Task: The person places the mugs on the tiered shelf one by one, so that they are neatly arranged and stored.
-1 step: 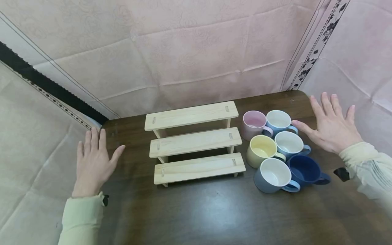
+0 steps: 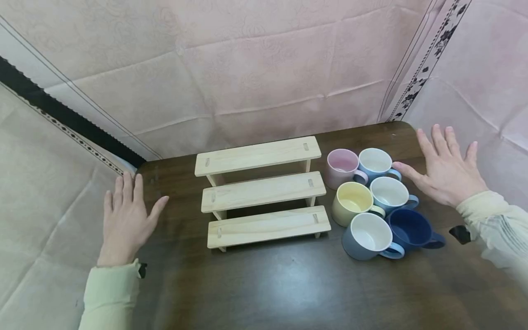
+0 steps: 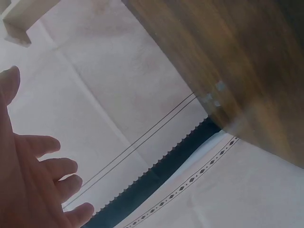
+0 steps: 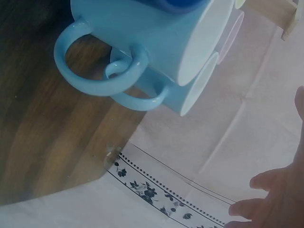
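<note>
Nothing has moved since the earlier frame that I can make out: both hands and every mug sit exactly where they were. My left hand (image 2: pixel 125 219) hovers flat with fingers spread over the left edge of the tabletop (image 2: pixel 264 284), holding nothing, well apart from the three-step wooden riser (image 2: pixel 261 192) at the middle. My right hand (image 2: pixel 447 169) is spread too, palm down, its thumb tip just beside the handle of the far light blue mug (image 2: pixel 376 164); I cannot tell whether it touches.

Six mugs crowd together right of the riser: pink mug (image 2: pixel 342 167), yellow mug (image 2: pixel 352 203), a second light blue mug (image 2: pixel 389 195), grey-blue mug (image 2: pixel 368 236) and navy mug (image 2: pixel 414 230). In the right wrist view the two light blue handles (image 4: pixel 114 76) overlap closely.

My worry is that cluster. As I judge it, lifting one mug by its handle could drag or knock a neighbour, since they stand touching or nearly so. The navy mug's handle points toward the right side of the tabletop, so a careless sweep of my right sleeve (image 2: pixel 491 220) could push it off. The riser steps look narrow, and a mug set off-centre could tip.
</note>
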`<state>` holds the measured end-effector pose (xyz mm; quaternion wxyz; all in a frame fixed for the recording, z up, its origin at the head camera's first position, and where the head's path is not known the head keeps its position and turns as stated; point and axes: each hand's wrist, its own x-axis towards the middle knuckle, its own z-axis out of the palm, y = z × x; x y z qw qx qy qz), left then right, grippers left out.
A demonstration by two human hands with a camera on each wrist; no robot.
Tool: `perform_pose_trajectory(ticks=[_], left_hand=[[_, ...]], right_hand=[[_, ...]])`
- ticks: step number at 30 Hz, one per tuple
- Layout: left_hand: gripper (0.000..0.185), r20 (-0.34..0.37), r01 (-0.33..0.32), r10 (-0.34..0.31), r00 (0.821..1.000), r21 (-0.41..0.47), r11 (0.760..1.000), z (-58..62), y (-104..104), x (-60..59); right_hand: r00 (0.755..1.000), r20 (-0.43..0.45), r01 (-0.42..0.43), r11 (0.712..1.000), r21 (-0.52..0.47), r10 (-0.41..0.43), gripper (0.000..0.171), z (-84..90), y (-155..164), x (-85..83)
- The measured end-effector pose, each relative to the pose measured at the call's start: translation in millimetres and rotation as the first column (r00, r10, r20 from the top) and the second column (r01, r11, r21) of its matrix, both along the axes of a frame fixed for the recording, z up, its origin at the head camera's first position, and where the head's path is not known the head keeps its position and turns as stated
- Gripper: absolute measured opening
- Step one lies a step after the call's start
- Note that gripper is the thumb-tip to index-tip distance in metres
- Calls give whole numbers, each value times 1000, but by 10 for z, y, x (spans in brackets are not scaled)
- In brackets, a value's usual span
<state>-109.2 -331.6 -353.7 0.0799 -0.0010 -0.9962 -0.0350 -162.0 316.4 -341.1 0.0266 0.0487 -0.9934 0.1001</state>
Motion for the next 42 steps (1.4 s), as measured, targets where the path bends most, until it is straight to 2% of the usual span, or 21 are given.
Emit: perform_pose_trajectory(ticks=[3, 5, 7, 8, 10, 12, 14, 17, 19, 20, 22, 25, 31, 34, 37, 42], left_hand=[[86, -11, 9, -9, 1000, 14, 1000, -43, 19, 9], [83, -39, 20, -18, 999, 60, 998, -99, 70, 1], [77, -63, 31, -21, 998, 167, 986, -166, 156, -6], [73, -63, 36, -22, 998, 242, 970, -199, 208, -10], [69, -40, 31, -16, 999, 401, 916, -262, 323, -22], [69, 21, -6, -6, 1000, 542, 840, -314, 437, -35], [70, 93, -62, 3, 996, 644, 762, -358, 554, -86], [67, 163, -141, 27, 986, 742, 655, -408, 705, -150], [62, 180, -170, 42, 983, 790, 588, -434, 787, -183], [59, 183, -177, 47, 982, 808, 562, -444, 823, -198], [53, 179, -178, 50, 983, 829, 531, -464, 879, -229], [49, 177, -179, 53, 983, 839, 514, -486, 928, -270], [52, 209, -219, 78, 975, 827, 518, -530, 949, -292], [55, 217, -226, 80, 973, 826, 517, -558, 968, -304], [55, 214, -223, 77, 974, 830, 512, -586, 1002, -325], [53, 228, -235, 74, 971, 843, 483, -608, 1057, -353]], right_hand=[[1000, 9, -6, 1000, -4, 6, 94, -18, -3, 31], [1000, 9, -13, 1000, -14, 13, 93, -31, -4, 66], [1000, -5, -15, 1000, -27, 15, 93, -19, -20, 146], [1000, -21, -19, 999, -35, 18, 93, -9, -32, 205], [997, -74, -36, 998, -58, 32, 92, 9, -64, 365], [992, -121, -52, 995, -81, 42, 87, 24, -119, 563], [983, -176, -72, 990, -118, 51, 79, 10, -170, 754], [975, -222, -70, 982, -175, 30, 63, -46, -291, 1050], [965, -263, -66, 976, -205, 10, 53, -121, -386, 1234], [959, -283, -61, 973, -220, -3, 48, -167, -435, 1320], [953, -301, -32, 970, -243, -44, 41, -265, -530, 1481], [937, -336, 6, 965, -260, -97, 34, -429, -649, 1655], [896, -409, 65, 963, -261, -171, 36, -705, -831, 1778], [893, -406, 90, 959, -268, -197, 40, -814, -897, 1780], [901, -378, 108, 953, -282, -214, 42, -905, -944, 1786], [890, -395, 108, 947, -303, -228, 42, -997, -972, 1800]])
